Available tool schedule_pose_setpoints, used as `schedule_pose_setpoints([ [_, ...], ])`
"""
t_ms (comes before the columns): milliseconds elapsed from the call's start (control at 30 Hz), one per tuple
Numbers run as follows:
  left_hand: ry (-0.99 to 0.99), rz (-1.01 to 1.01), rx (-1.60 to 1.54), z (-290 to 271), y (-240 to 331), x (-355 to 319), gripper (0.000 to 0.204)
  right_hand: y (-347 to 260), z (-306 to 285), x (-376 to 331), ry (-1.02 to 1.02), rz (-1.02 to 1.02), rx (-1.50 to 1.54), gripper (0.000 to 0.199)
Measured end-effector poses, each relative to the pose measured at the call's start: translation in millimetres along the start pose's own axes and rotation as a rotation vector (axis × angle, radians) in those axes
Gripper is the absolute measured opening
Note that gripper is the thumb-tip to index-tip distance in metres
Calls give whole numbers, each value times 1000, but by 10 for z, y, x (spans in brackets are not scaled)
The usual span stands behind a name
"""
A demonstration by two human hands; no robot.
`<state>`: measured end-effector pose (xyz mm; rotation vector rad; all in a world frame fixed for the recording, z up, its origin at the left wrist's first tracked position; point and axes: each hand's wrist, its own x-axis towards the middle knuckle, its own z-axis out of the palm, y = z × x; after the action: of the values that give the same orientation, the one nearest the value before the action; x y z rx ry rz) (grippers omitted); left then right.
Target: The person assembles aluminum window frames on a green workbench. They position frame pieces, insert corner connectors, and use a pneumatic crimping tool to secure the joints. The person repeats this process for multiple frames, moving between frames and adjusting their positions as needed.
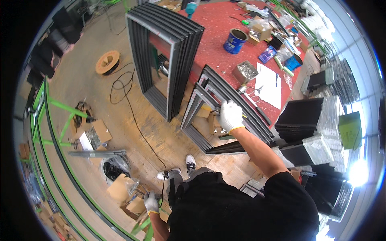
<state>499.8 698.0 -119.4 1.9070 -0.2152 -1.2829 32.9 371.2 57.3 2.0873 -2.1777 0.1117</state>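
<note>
My right hand [231, 115], in a white knitted glove with a yellow cuff, is closed on the upper edge of a dark metal frame [208, 96]. That frame belongs to a short stack of black frames [253, 116] leaning against the red table. At the lower left, my left hand [151, 202], gloved the same way, hangs beside an open cardboard box [134, 204]. Its fingers are small and partly hidden, so whether they hold anything is unclear. A taller stack of black rectangular frames [171, 80] stands upright to the left of the short stack.
The red table [213, 52] bears a blue bucket [235, 41], a box of small metal parts [245, 72], scissors [256, 90] and white paper [270, 84]. A black cable [140, 128] crosses the floor from a spool [107, 62]. A green rack [60, 140] stands left; wrapped dark panels [301, 116] right.
</note>
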Motion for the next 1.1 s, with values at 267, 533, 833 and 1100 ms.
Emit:
schedule_pose_setpoints([
  [267, -106, 55, 299, 96, 512, 445, 36, -397, -245, -745, -310, -42, 351, 28],
  [533, -430, 45, 612, 662, 1223, 1003, 36, -694, -12, -2756, -745, 510, 750, 26],
  [833, -849, 161, 1196, 1521, 1345, 1640, 54, -985, -343, -5564, -677, 1459, 659, 35],
  [1100, -753, 283, 992, 2112, 1338, 513, 47, -722, -54, -6994, -726, 1800, 501, 35],
])
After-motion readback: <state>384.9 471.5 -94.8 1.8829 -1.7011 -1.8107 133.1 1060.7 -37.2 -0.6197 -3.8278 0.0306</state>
